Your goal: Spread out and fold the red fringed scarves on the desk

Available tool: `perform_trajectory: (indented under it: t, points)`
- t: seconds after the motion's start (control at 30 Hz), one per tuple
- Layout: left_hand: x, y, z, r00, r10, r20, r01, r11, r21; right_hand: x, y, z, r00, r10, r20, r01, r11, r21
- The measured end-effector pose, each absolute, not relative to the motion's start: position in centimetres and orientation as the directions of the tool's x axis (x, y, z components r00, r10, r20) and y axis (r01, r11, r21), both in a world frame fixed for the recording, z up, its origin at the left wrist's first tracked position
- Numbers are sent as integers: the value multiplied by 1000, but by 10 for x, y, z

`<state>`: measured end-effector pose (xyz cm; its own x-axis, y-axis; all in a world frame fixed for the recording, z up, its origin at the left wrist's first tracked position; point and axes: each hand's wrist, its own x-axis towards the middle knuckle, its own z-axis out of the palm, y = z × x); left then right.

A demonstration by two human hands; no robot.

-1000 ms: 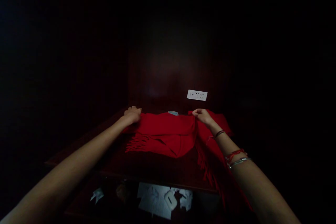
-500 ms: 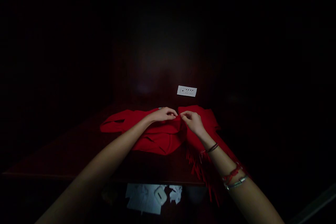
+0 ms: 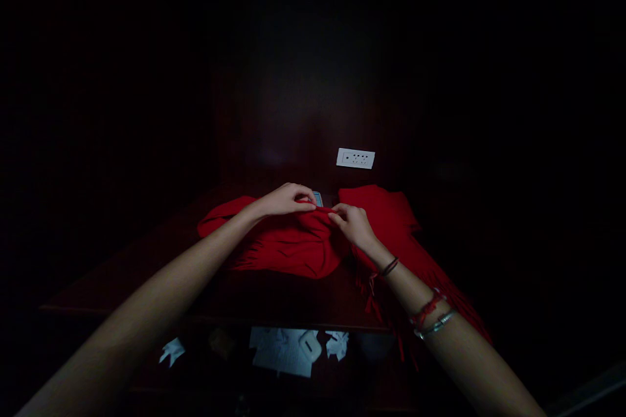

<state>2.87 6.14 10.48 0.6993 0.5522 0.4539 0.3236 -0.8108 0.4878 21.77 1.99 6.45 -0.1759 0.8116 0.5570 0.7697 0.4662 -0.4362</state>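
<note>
A red fringed scarf (image 3: pixel 303 247) lies bunched on a dark wooden shelf (image 3: pixel 215 306), its upper edge lifted between my hands. My left hand (image 3: pixel 288 199) pinches that edge from the left, thumb and fingers together. Close by on the right, my right hand (image 3: pixel 353 223) grips the same edge between thumb and fingertips. More red fringed cloth (image 3: pixel 391 215) spreads to the right, with tassels hanging over the front edge; whether it is the same piece I cannot tell. Behind the lifted edge, a small object with a pale bluish face (image 3: pixel 318 199) shows partly.
A white socket plate (image 3: pixel 356 158) is on the dark back panel. Below the shelf lie a printed paper sheet (image 3: pixel 281 355), a small whitish case (image 3: pixel 310 346) and crumpled white papers (image 3: pixel 337 344). The surroundings are very dark.
My left hand has shifted left, away from my right hand, stretching the scarf's edge between them. More of the pale-faced object shows behind. The view has tilted slightly.
</note>
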Motion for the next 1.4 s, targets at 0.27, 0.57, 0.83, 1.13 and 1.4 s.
perform_trajectory:
  t: [0.27, 0.57, 0.83, 1.13, 1.4]
  points:
    - [0, 52, 117, 308, 632, 711, 596, -711, 373, 199, 28, 66, -195, 815, 545, 831, 433, -350]
    - [-70, 63, 104, -146, 588, 795, 859, -323, 396, 211, 54, 75, -51, 859, 509, 886, 274, -373]
    - [-4, 29, 78, 507, 706, 494, 739, -651, 174, 195, 40, 78, -225, 892, 392, 693, 430, -579]
    - [27, 49, 55, 337, 682, 649, 504, -712, 488, 223, 22, 65, -221, 889, 402, 942, 300, -147]
    - [-23, 65, 77, 141, 820, 554, 487, -545, 683, 260, 42, 68, -103, 887, 450, 987, 149, -67]
